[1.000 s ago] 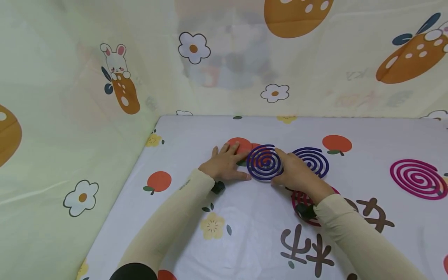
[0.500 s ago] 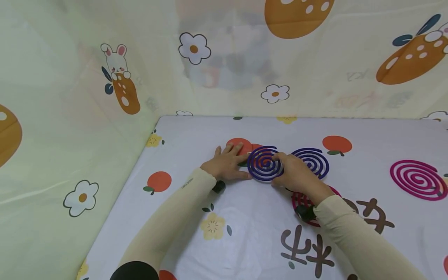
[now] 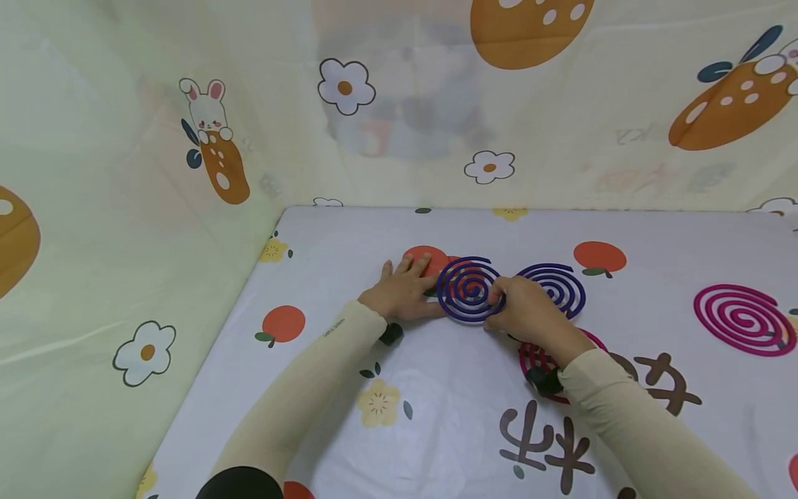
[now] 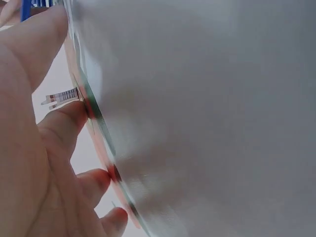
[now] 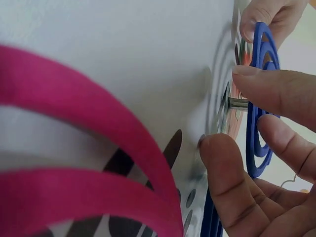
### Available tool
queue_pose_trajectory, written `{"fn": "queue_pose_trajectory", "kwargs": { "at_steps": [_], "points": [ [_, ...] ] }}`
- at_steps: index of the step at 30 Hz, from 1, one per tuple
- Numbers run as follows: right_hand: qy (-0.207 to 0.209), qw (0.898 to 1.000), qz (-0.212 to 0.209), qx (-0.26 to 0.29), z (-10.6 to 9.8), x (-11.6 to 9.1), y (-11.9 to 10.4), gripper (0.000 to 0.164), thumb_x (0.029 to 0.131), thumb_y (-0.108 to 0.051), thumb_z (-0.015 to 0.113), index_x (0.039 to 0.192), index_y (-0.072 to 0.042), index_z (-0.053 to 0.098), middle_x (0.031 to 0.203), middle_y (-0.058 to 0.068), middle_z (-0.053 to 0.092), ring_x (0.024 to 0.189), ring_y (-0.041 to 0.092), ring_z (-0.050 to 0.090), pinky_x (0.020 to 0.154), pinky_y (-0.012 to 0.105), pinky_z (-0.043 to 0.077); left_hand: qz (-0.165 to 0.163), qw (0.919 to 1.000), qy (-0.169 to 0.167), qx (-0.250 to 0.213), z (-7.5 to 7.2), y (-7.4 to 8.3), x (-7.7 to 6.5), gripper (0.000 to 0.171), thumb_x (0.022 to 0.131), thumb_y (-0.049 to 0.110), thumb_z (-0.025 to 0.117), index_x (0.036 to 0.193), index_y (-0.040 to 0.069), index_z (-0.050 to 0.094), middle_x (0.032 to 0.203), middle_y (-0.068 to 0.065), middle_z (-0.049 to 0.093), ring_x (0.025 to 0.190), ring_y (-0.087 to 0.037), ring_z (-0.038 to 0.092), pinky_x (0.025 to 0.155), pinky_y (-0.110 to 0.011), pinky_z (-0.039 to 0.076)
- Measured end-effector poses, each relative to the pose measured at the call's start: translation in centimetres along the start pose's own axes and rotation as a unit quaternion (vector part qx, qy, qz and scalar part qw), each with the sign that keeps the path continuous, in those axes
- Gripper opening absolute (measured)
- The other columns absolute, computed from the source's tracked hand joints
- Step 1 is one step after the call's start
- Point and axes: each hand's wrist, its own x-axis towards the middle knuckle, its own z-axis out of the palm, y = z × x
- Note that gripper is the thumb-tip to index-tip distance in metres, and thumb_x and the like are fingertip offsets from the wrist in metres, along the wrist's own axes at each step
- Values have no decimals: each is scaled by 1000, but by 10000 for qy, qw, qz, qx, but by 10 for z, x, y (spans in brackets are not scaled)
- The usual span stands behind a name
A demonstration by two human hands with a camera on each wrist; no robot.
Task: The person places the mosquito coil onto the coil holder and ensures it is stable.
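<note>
A blue mosquito coil (image 3: 475, 291) lies level just above the table, on a small metal stand (image 5: 238, 102). My right hand (image 3: 530, 308) pinches its right edge, with the thumb (image 5: 269, 89) and a curled finger against the rings. Flat on the cloth to the left, my left hand (image 3: 402, 294) has spread fingers; its thumb and index tip reach close to the coil's left side. In the left wrist view the stand (image 4: 61, 96) shows beyond the fingers. Another blue coil (image 3: 555, 292) lies behind my right hand, partly covered by it.
Under my right wrist is a magenta coil (image 3: 530, 353), largely hidden. A further magenta coil (image 3: 745, 319) lies at the far right. The white cloth (image 3: 461, 416) carries printed fruit and flowers, and curtains (image 3: 411, 125) rise at the back and left.
The right index finger has drawn inward and down over the coil's edge. The coil has shifted very slightly left. My left hand stays nearly where it was.
</note>
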Motion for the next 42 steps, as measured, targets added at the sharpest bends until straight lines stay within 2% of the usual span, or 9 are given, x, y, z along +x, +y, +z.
{"fn": "queue_pose_trajectory", "kwargs": {
  "at_steps": [5,8,11,17,21,29,35,42],
  "points": [
    [50,10000,-61,-49,0,0,-2,30,79,-14,90,96,-5,67,107,18,66,98,33,57,84,48,51,-12,10000,43,65,0,1,0,86,94,82,43,165,38,26,176,-5,7,161,-37,0,124,-67,4],
    [35,10000,-12,-57,0,1,-2,32,79,-15,90,98,-5,67,107,18,66,97,32,57,83,47,51,-68,9999,50,130,-1,1,0,85,94,82,42,165,37,27,176,-5,7,161,-36,0,124,-67,4],
    [6,10000,8,-55,-1,2,-3,33,79,-17,91,99,-5,66,106,18,67,96,32,57,82,46,51,-212,9995,108,186,0,0,0,84,95,81,42,165,38,27,176,-5,8,162,-37,0,124,-67,4],
    [0,10000,16,-46,-1,1,-4,35,80,-18,90,100,-4,66,106,18,68,96,32,58,83,46,51,-542,9982,211,174,-1,-5,-3,79,97,77,45,165,47,18,176,-8,9,161,-39,5,124,-67,5],
    [-21,10000,58,-7,-2,0,-5,36,80,-19,90,101,-4,65,105,17,67,95,31,58,81,45,51,-608,9979,187,103,0,-9,-5,80,97,74,47,166,46,17,176,-10,8,161,-40,6,124,-68,5],
    [84,9999,-73,27,-3,-2,-4,42,78,-18,91,104,-2,62,105,20,64,93,32,56,80,45,49,-474,9985,262,37,4,-14,-11,81,97,75,49,166,45,19,175,-10,12,160,-42,12,123,-70,7],
    [140,9999,-47,2,-3,-5,-5,47,78,-19,91,112,-1,63,114,25,61,101,36,55,87,52,49,-377,9990,242,34,8,-14,-18,81,96,74,51,165,44,22,175,-9,15,159,-41,14,122,-71,10],
    [166,9998,-76,42,-7,-13,-7,53,84,-20,86,126,1,62,125,27,59,106,37,55,90,55,51,-200,9994,285,7,11,-13,-29,82,97,71,54,166,40,24,174,-9,18,159,-40,16,121,-72,14]
  ]
}}
